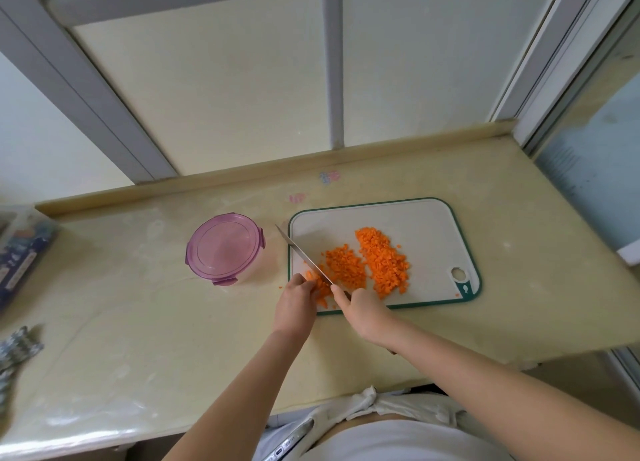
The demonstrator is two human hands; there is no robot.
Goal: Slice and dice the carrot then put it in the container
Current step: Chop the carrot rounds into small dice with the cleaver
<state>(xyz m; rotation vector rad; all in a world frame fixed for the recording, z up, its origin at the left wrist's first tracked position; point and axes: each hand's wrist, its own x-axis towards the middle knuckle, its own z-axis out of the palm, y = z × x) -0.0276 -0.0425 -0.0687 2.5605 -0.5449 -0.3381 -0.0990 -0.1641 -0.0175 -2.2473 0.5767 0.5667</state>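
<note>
Preferably, with the left grip (298, 296) curled down on the uncut carrot strips (321, 289) at the near-left corner of the cutting board (433, 225), rock the knife (304, 257), clasped in the right grip (360, 304), in short even strokes, knuckles guiding the blade.

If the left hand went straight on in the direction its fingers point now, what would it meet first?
Apart from the carrot pieces already under its fingers, the left hand would probably meet the knife, whose blade lies slantwise just beyond them. Depth is unclear from this single view.
</note>
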